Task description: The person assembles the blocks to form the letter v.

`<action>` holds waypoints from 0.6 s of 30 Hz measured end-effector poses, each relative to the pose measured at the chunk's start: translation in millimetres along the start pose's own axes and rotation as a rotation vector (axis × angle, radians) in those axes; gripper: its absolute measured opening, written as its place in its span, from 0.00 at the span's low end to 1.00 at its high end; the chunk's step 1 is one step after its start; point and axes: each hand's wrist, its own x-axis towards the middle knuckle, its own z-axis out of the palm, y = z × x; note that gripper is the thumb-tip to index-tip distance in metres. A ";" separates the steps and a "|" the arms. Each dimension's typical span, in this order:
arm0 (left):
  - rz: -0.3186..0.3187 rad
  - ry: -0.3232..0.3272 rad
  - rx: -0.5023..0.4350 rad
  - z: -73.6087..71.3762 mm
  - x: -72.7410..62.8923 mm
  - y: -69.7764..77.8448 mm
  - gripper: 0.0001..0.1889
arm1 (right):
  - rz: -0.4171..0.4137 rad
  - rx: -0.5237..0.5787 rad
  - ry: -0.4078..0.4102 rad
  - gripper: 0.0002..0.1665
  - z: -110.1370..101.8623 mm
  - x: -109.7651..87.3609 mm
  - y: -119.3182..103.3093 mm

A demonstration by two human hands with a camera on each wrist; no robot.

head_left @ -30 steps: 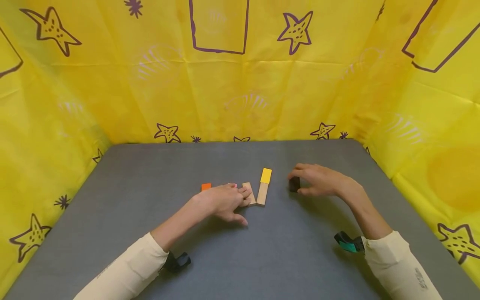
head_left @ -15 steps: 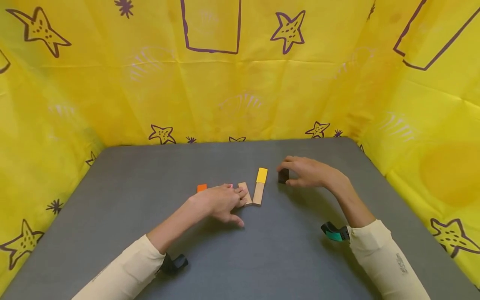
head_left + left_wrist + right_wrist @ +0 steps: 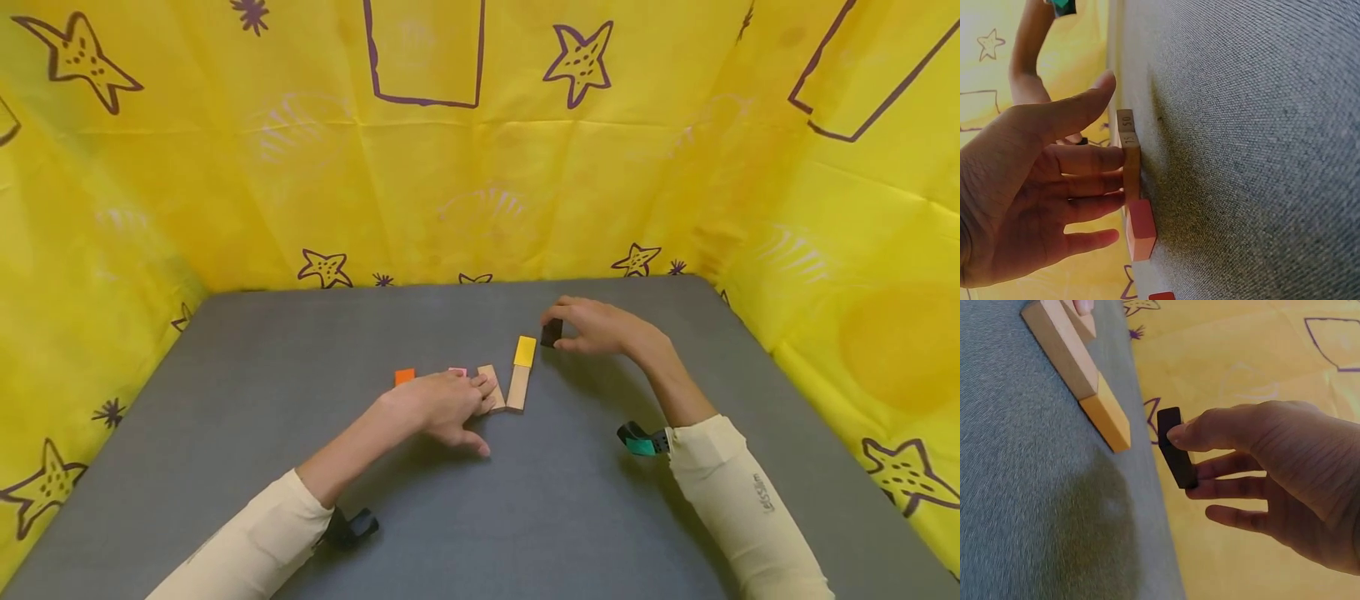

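Observation:
My right hand (image 3: 600, 327) pinches a black block (image 3: 1175, 450) between thumb and fingers, beyond and to the right of a yellow block (image 3: 525, 350). In the right wrist view the black block is held above the table. The yellow block lies end to end with a plain wooden block (image 3: 517, 389). A second wooden block (image 3: 487, 372) leans in beside it, their near ends close together. My left hand (image 3: 438, 404) has its fairly straight fingertips on that second block. Partly behind the left hand lie a pink block (image 3: 1141, 231) and an orange block (image 3: 405, 377).
A grey cloth-covered table (image 3: 525, 517) lies under everything. Yellow curtains (image 3: 420, 192) with starfish drawings enclose its back and sides. Black straps with mounts hang under both wrists. Printed digits show on the wooden blocks' ends in the left wrist view.
The right hand has moved left and away from me with the black block, to near the yellow block's far end. My left hand stays on the wooden block; the head view shifted slightly.

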 end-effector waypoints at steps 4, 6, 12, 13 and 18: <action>-0.016 0.000 -0.001 0.1 -1.1 0.6 0.44 | -0.014 0.007 0.011 0.23 2.2 11.4 2.7; -0.026 -0.001 -0.002 0.8 -2.3 0.7 0.44 | -0.027 0.007 0.012 0.23 3.3 17.6 3.8; -0.016 0.012 0.005 1.5 -2.2 0.9 0.44 | 0.001 0.004 -0.006 0.23 4.7 34.2 8.3; -0.017 0.014 0.006 1.3 -1.9 0.9 0.44 | 0.010 0.000 -0.009 0.23 5.2 36.8 9.5; -0.028 0.008 -0.016 1.6 -0.2 0.7 0.45 | 0.038 -0.029 -0.020 0.23 11.5 48.3 16.9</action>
